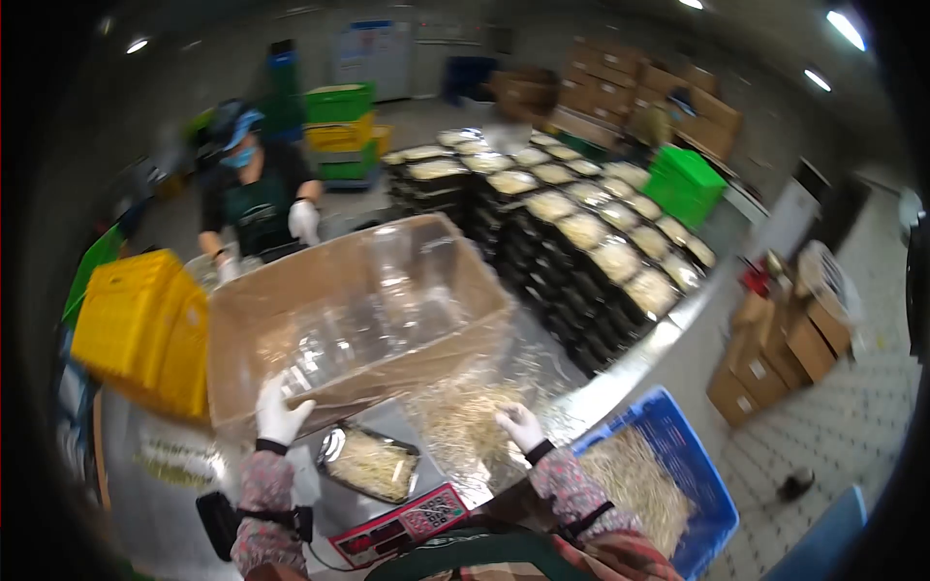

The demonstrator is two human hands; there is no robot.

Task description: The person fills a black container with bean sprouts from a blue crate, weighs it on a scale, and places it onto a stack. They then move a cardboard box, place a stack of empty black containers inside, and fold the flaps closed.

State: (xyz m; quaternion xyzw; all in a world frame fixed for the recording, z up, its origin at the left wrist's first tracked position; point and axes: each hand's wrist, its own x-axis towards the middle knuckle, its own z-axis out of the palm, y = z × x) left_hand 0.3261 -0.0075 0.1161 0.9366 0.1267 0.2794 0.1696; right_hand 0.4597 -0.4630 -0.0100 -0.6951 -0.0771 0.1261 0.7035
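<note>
My left hand (pixel 281 414), in a white glove, is spread with its fingers against the near left side of a plastic-lined cardboard box (pixel 358 320). My right hand (pixel 521 426), also gloved, has its fingers curled together at the right edge of a loose heap of pale sprouts (pixel 455 416). Whatever it may hold is too small to make out. Between my hands, a black tray of sprouts (pixel 370 465) rests on a scale (pixel 399 525) with a red front panel. Right of my right forearm, a blue crate (pixel 712 494) holds more sprouts (pixel 635 484).
Many stacked black trays of sprouts (pixel 581 228) stand beyond the heap. A co-worker (pixel 257 189) in white gloves stands behind the box. Yellow crates (pixel 140 324) are at left, a green crate (pixel 686 184) is at back right, and cardboard boxes (pixel 775 358) lie on the floor.
</note>
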